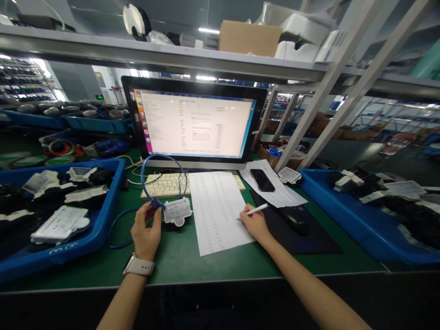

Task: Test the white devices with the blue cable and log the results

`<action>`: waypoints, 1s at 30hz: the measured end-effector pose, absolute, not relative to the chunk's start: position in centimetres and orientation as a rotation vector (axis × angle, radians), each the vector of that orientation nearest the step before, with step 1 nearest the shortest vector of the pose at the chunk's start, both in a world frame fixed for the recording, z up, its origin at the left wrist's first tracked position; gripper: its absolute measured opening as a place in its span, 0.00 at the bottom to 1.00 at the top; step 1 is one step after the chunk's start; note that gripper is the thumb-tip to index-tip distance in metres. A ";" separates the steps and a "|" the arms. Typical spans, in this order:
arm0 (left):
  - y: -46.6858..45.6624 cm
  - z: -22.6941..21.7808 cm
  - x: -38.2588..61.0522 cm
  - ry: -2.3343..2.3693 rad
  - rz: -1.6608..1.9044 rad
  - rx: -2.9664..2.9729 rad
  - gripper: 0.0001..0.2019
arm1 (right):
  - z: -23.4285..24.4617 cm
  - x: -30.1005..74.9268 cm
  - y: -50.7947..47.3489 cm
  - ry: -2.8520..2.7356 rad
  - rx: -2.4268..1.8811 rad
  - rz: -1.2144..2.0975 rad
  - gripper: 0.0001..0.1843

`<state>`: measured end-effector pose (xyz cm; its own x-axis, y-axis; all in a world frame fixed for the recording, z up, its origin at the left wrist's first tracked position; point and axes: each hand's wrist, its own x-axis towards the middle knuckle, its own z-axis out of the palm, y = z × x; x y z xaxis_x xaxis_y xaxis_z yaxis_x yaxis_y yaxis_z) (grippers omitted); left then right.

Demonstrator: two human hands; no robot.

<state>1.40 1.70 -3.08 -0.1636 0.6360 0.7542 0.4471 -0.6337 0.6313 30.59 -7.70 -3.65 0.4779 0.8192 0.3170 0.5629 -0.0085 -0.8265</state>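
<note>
My left hand [147,229] pinches the plug end of a blue cable [143,173], right beside a white electronic module [178,211] with a printed label. The cable loops up in front of the monitor and down again; whether the plug sits in the module I cannot tell. In my right hand [255,223] is a white pen [257,209], its tip at the printed sheet [220,229]. That sheet lies on the green table and partly covers a cream keyboard [160,185].
Behind stands a lit monitor [199,123]. Blue bins of modules flank me, left [103,229] and right [347,224]. A black mouse [293,221] rests on a dark mat [319,243]; a phone [262,180] lies on more paper. A shelf [172,52] with a cardboard box [249,37] runs overhead.
</note>
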 end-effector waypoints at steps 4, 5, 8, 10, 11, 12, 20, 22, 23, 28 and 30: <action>1.7 -3.1 1.3 1.268 1.905 1.933 0.14 | -3.6 30.6 -7.7 -1.187 -1.688 0.310 0.09; 1.7 -3.1 1.3 1.269 1.902 1.932 0.14 | -3.7 30.7 -7.7 -1.182 -1.687 0.313 0.09; 1.7 -3.1 1.3 1.263 1.901 1.919 0.14 | -3.8 30.7 -7.8 -1.167 -1.685 0.322 0.09; 1.6 -3.1 1.4 1.255 1.905 1.913 0.15 | -3.8 30.7 -7.8 -1.165 -1.687 0.330 0.09; 1.6 -3.0 1.4 1.254 1.904 1.914 0.15 | -3.7 30.6 -7.8 -1.166 -1.688 0.333 0.09; 1.6 -3.0 1.4 1.254 1.902 1.917 0.15 | -3.7 30.6 -7.8 -1.165 -1.689 0.334 0.09; 1.7 -3.0 1.3 1.250 1.914 1.933 0.15 | -3.6 30.7 -7.8 -1.104 -1.659 0.356 0.09; 1.7 -3.0 1.3 1.277 1.919 1.937 0.15 | -3.8 30.8 -7.7 -1.071 -1.639 0.381 0.09; 1.7 -3.0 1.3 1.300 1.920 1.933 0.15 | -3.9 30.9 -7.7 -1.046 -1.629 0.398 0.10; 1.6 -2.6 1.2 1.454 1.911 1.816 0.18 | -4.1 31.6 -7.2 -0.894 -1.587 0.531 0.15; 1.7 -2.5 1.2 1.498 1.882 1.747 0.20 | -3.9 32.1 -7.2 -0.858 -1.589 0.593 0.19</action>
